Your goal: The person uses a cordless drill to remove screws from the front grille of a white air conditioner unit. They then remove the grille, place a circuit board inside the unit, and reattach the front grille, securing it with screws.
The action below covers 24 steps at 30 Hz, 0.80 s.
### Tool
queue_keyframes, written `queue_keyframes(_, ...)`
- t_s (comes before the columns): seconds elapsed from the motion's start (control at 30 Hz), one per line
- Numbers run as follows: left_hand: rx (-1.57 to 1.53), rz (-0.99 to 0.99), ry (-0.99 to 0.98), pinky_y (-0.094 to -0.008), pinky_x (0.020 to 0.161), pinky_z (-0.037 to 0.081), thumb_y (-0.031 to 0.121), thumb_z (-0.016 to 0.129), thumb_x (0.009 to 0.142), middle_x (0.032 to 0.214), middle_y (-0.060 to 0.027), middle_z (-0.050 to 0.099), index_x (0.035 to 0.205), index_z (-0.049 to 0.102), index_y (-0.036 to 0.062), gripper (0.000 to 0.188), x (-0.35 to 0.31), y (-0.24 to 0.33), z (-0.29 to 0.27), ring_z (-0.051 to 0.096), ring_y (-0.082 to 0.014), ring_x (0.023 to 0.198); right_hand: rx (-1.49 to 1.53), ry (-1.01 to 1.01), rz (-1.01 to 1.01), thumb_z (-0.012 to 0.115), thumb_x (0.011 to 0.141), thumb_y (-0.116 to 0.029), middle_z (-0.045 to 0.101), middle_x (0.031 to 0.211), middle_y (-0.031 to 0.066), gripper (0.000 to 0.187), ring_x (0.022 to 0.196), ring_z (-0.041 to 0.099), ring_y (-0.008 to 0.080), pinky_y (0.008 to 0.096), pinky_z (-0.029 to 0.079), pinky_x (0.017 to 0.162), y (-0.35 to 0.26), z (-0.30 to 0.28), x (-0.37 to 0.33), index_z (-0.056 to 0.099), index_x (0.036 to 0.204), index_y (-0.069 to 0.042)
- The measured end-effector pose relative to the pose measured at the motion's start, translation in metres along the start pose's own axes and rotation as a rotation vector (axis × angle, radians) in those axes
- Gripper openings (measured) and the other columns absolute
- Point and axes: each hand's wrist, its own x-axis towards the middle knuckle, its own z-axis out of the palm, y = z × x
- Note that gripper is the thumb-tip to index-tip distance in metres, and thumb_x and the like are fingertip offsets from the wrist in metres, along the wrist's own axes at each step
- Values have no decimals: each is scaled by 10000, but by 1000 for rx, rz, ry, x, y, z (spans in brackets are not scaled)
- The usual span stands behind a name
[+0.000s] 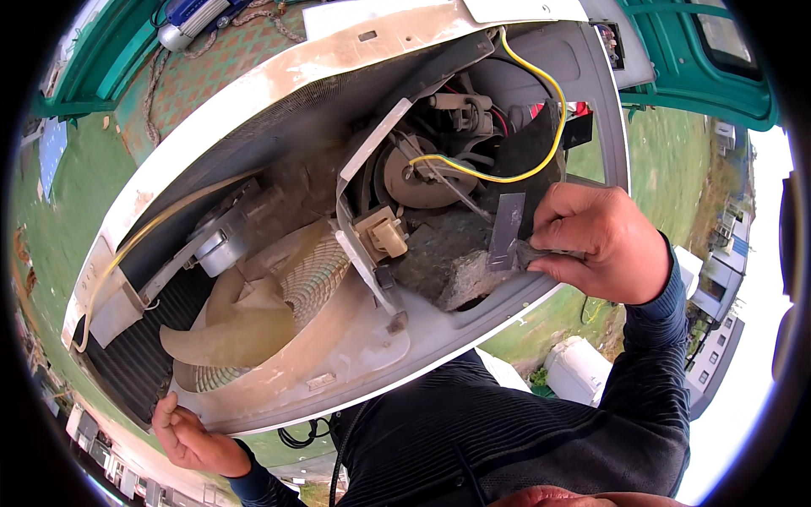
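Note:
An opened air-conditioner outdoor unit lies tilted in front of me, its dusty inside exposed. My right hand is closed at the right end, pinching the edge of a dark grey insulation pad. A dark strip runs across that pad. Above it sit the round compressor and a loose yellow-green wire. My left hand is closed on the casing's lower left corner; its grip is partly hidden. Beside it are the beige fan blades and the silver fan motor.
A metal partition divides the fan side from the compressor side, with a cream plastic block on it. Behind the unit are a rusty green truck bed, a rope and a blue motor-like machine. A white container stands below right.

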Motion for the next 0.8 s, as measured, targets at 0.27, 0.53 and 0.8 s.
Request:
queue_keyframes(0.27, -8, -54, 57, -200, 565, 218, 107, 428, 992, 677, 25, 398, 1064, 657, -48, 285, -1, 0, 0, 304, -36, 591, 140, -25, 71, 808, 681, -7, 635, 837, 117, 190, 722, 631, 270, 348, 512, 634, 5, -1, 1, 701, 835, 24)
queue_keyframes(0.53, 11, 29, 33, -217, 540, 184, 132, 427, 995, 614, 37, 324, 1068, 656, -57, 306, 2, 2, 3, 292, -42, 570, 131, 33, 137, 790, 723, 2, 609, 841, 87, 197, 600, 610, 159, 267, 493, 526, 0, 6, 7, 710, 901, 26)
queue_keyframes(0.8, -30, 33, -20, -209, 553, 210, 73, 415, 956, 624, 44, 326, 1039, 668, -35, 287, 2, 3, 1, 294, -41, 573, 140, 67, 84, 758, 732, 15, 615, 937, 110, 251, 701, 633, 220, 295, 521, 598, 2, 11, 0, 694, 975, 18)
